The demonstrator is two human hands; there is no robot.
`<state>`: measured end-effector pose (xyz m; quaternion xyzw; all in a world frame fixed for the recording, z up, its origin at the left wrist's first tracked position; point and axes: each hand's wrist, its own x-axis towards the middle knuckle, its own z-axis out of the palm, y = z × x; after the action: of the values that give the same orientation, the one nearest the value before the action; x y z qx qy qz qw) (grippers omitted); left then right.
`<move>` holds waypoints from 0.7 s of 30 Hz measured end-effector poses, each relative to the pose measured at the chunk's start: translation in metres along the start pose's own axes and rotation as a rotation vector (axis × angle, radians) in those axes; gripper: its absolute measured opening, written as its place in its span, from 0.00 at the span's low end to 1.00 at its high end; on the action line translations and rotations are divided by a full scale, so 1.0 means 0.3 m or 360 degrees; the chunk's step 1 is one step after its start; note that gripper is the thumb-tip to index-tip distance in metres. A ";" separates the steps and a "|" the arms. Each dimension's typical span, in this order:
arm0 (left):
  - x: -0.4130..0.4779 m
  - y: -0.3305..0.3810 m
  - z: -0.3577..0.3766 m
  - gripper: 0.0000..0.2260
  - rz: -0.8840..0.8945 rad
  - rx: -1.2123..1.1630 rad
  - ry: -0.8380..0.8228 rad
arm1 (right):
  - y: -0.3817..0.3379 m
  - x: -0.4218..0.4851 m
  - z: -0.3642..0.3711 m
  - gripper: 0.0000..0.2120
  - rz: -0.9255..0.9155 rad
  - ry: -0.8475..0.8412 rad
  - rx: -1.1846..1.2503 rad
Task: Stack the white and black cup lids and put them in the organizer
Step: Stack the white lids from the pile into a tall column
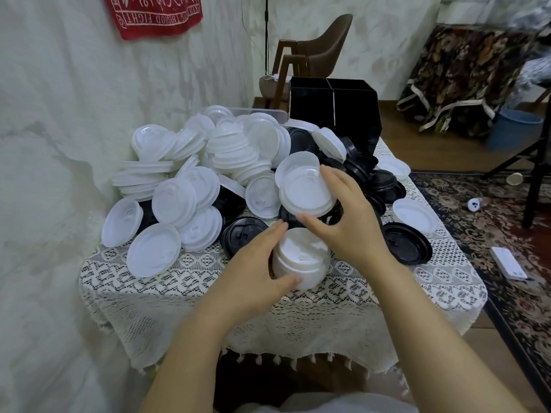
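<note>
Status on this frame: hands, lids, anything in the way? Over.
Left hand grips white lid stack. Right hand holds a few white lids, tilted, above it. In the way: loose lid pile between hands and black organizer.

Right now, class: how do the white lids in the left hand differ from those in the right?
The left hand grips a taller stack, upright, low near the tablecloth; the right hand holds fewer lids, tilted, above it. Both are white.
</note>
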<state>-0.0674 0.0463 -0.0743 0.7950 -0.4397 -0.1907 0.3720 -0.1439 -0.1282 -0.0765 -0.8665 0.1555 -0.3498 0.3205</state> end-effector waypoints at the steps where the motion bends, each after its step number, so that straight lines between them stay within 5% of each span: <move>1: -0.001 0.006 -0.005 0.34 0.0011 -0.0086 0.0054 | -0.007 -0.024 -0.009 0.37 0.0011 -0.0024 0.0019; 8: 0.010 0.061 -0.028 0.08 -0.0080 -0.0906 0.0728 | -0.060 -0.129 -0.058 0.38 -0.0095 -0.0267 0.0222; 13: 0.025 0.070 -0.040 0.07 -0.0265 -0.1539 0.0474 | -0.065 -0.158 -0.052 0.37 -0.0148 -0.0488 0.0340; 17: 0.028 0.063 -0.051 0.08 -0.0270 -0.1886 0.0409 | -0.035 -0.160 -0.044 0.34 -0.0141 -0.0303 0.0334; 21: 0.021 0.056 -0.055 0.21 -0.0195 -0.2008 0.0265 | -0.026 -0.159 -0.037 0.25 -0.0103 -0.0029 0.0403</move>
<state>-0.0630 0.0424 -0.0506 0.4590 -0.1663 -0.3714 0.7898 -0.1850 -0.1038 -0.0893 -0.8268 0.0790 -0.3689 0.4173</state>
